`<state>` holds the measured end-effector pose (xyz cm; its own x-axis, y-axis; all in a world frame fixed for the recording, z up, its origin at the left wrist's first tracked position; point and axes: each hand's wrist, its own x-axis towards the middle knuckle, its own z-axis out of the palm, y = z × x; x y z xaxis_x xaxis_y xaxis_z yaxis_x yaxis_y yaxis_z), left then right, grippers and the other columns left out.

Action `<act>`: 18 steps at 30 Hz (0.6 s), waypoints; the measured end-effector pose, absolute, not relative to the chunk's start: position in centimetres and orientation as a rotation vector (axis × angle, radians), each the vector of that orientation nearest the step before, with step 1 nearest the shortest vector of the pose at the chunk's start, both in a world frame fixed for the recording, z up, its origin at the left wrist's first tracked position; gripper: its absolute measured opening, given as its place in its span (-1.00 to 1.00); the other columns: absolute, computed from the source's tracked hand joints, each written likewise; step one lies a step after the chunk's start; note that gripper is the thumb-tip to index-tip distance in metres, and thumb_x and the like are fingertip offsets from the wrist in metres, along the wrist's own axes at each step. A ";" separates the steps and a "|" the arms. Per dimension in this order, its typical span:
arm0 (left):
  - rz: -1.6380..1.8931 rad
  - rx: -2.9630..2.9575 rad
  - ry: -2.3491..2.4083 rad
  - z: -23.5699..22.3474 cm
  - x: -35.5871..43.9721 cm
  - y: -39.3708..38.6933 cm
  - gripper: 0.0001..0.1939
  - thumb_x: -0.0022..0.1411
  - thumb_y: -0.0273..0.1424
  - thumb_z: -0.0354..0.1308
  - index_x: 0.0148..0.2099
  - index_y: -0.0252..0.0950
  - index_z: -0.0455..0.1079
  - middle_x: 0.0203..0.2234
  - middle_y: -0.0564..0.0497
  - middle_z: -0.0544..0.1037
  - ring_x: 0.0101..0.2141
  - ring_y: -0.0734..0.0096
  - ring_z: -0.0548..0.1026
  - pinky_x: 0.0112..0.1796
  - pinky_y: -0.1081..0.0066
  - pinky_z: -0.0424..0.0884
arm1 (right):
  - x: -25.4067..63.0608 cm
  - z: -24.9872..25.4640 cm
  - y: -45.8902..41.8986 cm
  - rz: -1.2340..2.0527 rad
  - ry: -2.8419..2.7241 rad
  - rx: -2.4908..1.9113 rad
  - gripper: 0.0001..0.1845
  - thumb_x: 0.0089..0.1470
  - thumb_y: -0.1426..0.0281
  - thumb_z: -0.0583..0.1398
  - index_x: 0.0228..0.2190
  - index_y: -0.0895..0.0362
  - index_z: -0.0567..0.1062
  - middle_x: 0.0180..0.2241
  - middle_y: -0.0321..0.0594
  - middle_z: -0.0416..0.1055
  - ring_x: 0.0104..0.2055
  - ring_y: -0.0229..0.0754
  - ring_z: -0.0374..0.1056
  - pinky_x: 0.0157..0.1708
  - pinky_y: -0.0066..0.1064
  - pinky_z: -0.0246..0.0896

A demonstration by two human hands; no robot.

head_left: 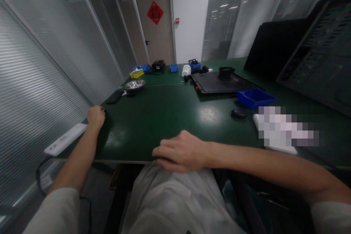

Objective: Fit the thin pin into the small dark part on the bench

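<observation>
My left hand (95,116) is closed in a fist at the left edge of the green table (153,113). A small dark spot shows at its fingers, too small to name. Just beyond it lies a black phone-like slab (114,97), and nearer to me a white power strip (65,139) runs along the table's edge. My right hand (182,151) rests at the table's front edge, above my lap. Its fingers are loosely bent and a little apart, with nothing visible in them.
A metal bowl (135,85) and a yellow tray (136,74) stand at the far left. To the right are a black flat panel (219,83), a blue tray (255,98), a black mouse (238,113) and a white pad (282,147), partly blurred out. Dark monitors (276,47) rise behind.
</observation>
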<state>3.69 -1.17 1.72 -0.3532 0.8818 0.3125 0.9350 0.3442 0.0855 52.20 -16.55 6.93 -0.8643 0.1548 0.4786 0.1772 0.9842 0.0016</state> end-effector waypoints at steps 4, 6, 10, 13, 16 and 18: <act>-0.309 -1.583 -2.357 1.6 3.8 -1.4 -0.65 0.36 -0.41 0.07 0.01 -0.54 0.56 -0.23 -0.23 0.51 -0.23 0.20 0.36 -0.16 0.35 0.26 | 51.9 8.3 -21.8 -0.178 -2.393 0.071 -0.73 0.29 0.19 0.17 -0.04 -0.06 0.54 -0.48 -0.43 0.33 -0.60 -0.38 0.11 -0.66 -0.43 -0.12; -0.300 -1.581 -2.349 1.5 3.8 -1.4 -0.65 0.37 -0.42 0.06 0.01 -0.53 0.56 -0.25 -0.21 0.50 -0.26 0.24 0.34 -0.17 0.36 0.25 | 52.2 8.0 -23.8 -0.159 -2.320 0.036 -0.84 0.19 0.21 0.25 -0.30 -0.01 0.61 -0.51 -0.40 0.32 -0.62 -0.37 0.06 -0.66 -0.43 -0.04; -0.301 -1.534 -2.373 1.5 3.7 -1.4 -0.65 0.37 -0.41 0.05 0.01 -0.53 0.55 -0.36 -0.16 0.47 -0.33 0.29 0.30 -0.20 0.36 0.24 | 53.1 6.7 -26.4 -0.136 -2.245 -0.231 -0.68 0.06 0.24 0.32 -0.66 0.03 0.46 -0.60 -0.35 0.30 -0.62 -0.32 0.05 -0.68 -0.43 0.03; -0.301 -1.501 -2.388 1.5 3.6 -1.2 -0.66 0.35 -0.40 0.07 -0.02 -0.54 0.56 -0.38 -0.16 0.44 -0.35 0.28 0.30 -0.24 0.37 0.22 | 53.8 6.3 -27.2 -0.058 -2.189 -0.418 -0.57 0.01 0.16 0.34 -0.72 0.04 0.37 -0.64 -0.34 0.26 -0.63 -0.29 0.05 -0.71 -0.42 0.02; -0.300 -1.489 -2.387 1.3 3.6 -1.0 -0.66 0.34 -0.40 0.07 -0.06 -0.56 0.57 -0.38 -0.17 0.44 -0.34 0.27 0.31 -0.26 0.37 0.20 | 54.3 6.3 -27.2 0.008 -2.185 -0.524 -0.50 -0.02 0.05 0.35 -0.72 0.06 0.33 -0.64 -0.33 0.28 -0.61 -0.28 0.12 -0.70 -0.43 0.06; -0.308 -1.477 -2.394 1.3 3.6 -0.9 -0.65 0.34 -0.41 0.07 -0.07 -0.58 0.56 -0.38 -0.17 0.45 -0.33 0.26 0.32 -0.26 0.38 0.20 | 54.4 6.3 -27.1 0.018 -2.189 -0.513 -0.51 -0.04 0.06 0.38 -0.71 0.06 0.34 -0.61 -0.34 0.32 -0.59 -0.28 0.16 -0.68 -0.44 0.11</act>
